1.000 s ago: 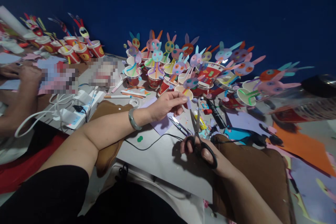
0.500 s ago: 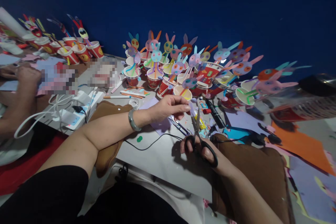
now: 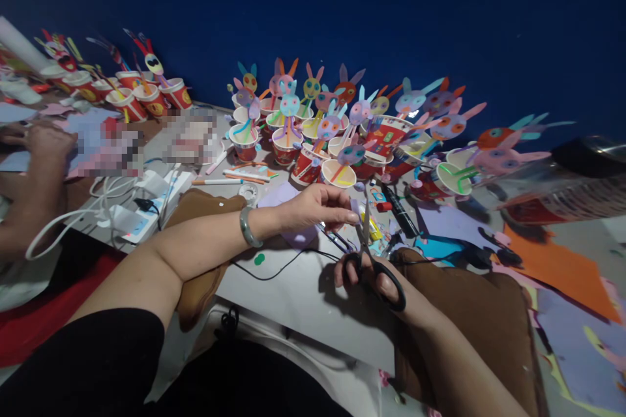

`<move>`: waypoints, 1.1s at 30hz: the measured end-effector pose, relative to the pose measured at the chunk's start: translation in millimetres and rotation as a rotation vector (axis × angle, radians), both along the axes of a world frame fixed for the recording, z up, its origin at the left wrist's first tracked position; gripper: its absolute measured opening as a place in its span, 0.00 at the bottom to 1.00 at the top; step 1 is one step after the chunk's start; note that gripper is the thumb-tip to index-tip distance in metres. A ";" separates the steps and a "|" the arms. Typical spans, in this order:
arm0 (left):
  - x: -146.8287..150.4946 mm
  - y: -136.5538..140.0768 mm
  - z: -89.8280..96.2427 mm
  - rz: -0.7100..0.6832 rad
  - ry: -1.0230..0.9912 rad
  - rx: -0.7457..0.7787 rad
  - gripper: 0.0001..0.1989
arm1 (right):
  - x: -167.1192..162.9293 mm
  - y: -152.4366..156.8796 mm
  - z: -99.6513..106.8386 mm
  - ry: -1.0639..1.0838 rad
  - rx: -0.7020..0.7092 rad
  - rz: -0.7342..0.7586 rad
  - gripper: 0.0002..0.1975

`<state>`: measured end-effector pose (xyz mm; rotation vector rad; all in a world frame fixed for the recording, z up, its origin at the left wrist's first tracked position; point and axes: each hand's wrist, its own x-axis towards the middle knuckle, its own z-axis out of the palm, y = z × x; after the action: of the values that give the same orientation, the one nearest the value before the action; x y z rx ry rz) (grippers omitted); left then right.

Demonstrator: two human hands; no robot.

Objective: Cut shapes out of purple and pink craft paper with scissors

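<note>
Between thumb and fingers, my left hand (image 3: pixel 320 206) pinches a small piece of purple paper (image 3: pixel 355 206). A green-grey bangle (image 3: pixel 250 227) circles that wrist. My right hand (image 3: pixel 366 277) has its fingers through the black handles of a pair of scissors (image 3: pixel 365 241), whose blades point up and away from me. The blades are close beside the purple piece; whether they touch it I cannot tell. Under my left hand lies a purple sheet (image 3: pixel 281 199), partly covered. A green paper scrap (image 3: pixel 259 259) lies on the white table (image 3: pixel 288 303).
Paper cups with rabbit-faced paper figures (image 3: pixel 291 104) crowd the back. A black marker (image 3: pixel 398 210), orange paper (image 3: pixel 562 273) and a clear bottle (image 3: pixel 577 189) are at right. At left are a power strip (image 3: pixel 156 208) with white cables and another person's hand (image 3: pixel 51 140). Brown cushions (image 3: pixel 469 332) lie under my arms.
My left hand has shifted slightly, its thumb lower and further right with the purple piece. The scissor blades have come closer together. The right hand has barely moved.
</note>
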<state>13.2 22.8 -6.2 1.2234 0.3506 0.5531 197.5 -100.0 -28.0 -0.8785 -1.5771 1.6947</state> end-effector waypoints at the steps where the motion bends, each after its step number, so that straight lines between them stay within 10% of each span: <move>1: 0.2 -0.2 0.0 0.003 0.003 -0.004 0.18 | 0.2 0.0 -0.8 0.006 0.002 0.001 0.29; 33: 0.7 -6.0 3.1 -0.009 -0.039 -0.174 0.20 | -1.5 -1.4 -0.7 -0.020 0.035 0.012 0.30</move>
<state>13.9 16.8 -3.1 1.0451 0.3522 0.5274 196.0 -101.4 -28.7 -0.8730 -1.6237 1.6662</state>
